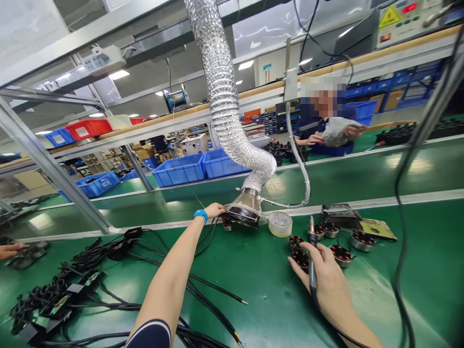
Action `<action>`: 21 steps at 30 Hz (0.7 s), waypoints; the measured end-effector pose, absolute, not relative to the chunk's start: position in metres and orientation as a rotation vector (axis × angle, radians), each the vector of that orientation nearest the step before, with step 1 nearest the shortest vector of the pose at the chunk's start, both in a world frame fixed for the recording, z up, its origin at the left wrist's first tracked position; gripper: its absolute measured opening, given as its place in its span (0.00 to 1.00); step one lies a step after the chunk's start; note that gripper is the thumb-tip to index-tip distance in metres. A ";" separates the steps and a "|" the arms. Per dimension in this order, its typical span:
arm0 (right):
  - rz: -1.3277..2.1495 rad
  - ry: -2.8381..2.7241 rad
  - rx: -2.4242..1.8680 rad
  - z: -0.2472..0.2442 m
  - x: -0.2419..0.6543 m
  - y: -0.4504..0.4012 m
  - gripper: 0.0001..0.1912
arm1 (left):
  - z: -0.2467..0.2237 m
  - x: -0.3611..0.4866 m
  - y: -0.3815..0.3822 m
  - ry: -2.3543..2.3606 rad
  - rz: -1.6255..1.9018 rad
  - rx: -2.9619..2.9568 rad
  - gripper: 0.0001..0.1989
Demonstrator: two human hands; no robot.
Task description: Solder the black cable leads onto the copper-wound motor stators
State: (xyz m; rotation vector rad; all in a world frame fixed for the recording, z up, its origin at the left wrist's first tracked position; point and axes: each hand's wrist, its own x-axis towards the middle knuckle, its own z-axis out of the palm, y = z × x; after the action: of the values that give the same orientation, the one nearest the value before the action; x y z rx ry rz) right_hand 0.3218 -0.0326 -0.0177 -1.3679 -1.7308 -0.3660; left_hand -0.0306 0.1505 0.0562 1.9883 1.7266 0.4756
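My left hand (214, 210), with a blue band at the wrist, reaches to the left edge of the metal fume hood (246, 208); its fingertips are too small to make out there. Just below the hood stands a small round motor part (227, 223). In my right hand (326, 270) is a soldering iron (312, 256), held upright with its tip up and its cable running down over the wrist. Motor parts with copper windings (340, 254) lie around and behind the right hand. A round tub (280, 224) of small pieces sits between the hands.
Black cables with boards (87, 285) cover the left of the green bench. A silver duct (224, 96) hangs in the middle. Another person's hand (10, 250) is at the far left; a person (322, 116) across the bench holds a silvery bag. Blue bins (179, 170) stand behind.
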 end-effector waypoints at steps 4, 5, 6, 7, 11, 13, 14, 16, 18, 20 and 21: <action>-0.306 -1.717 -1.423 -0.019 0.321 -0.035 0.24 | 0.071 -0.028 0.133 1.763 0.800 1.852 0.10; -0.284 -1.712 -1.430 -0.020 0.322 -0.035 0.23 | 0.076 -0.029 0.127 1.774 0.875 1.802 0.11; -0.263 -1.711 -1.427 -0.020 0.322 -0.036 0.23 | 0.082 -0.029 0.118 1.777 0.931 1.751 0.13; -0.246 -1.711 -1.417 -0.020 0.322 -0.037 0.23 | 0.088 -0.030 0.108 1.768 0.968 1.703 0.15; -0.200 -1.711 -1.372 -0.021 0.316 -0.041 0.22 | 0.103 -0.021 0.044 1.596 0.998 1.604 0.19; -0.163 -1.728 -1.343 -0.022 0.308 -0.046 0.22 | 0.099 -0.008 0.007 1.370 0.958 1.553 0.20; -0.136 -1.753 -1.314 -0.022 0.302 -0.049 0.21 | 0.094 -0.001 -0.009 1.261 0.913 1.526 0.20; -0.063 -1.834 -1.236 -0.020 0.288 -0.055 0.19 | 0.079 0.014 -0.033 1.131 0.848 1.513 0.20; 0.011 -1.938 -1.158 -0.015 0.272 -0.060 0.17 | 0.063 0.024 -0.043 1.152 0.863 1.542 0.20; 0.067 -2.021 -1.108 -0.010 0.255 -0.059 0.20 | 0.048 0.029 -0.043 1.198 0.934 1.530 0.20; 0.088 -2.048 -1.090 -0.009 0.248 -0.058 0.22 | 0.042 0.030 -0.040 1.217 0.967 1.505 0.20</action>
State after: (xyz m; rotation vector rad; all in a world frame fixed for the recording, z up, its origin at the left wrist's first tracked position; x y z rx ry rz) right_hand 0.2476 -0.0576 -0.0086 -1.0898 -2.0478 0.0875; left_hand 0.0299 -0.0399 0.0422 1.5048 1.2174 0.9669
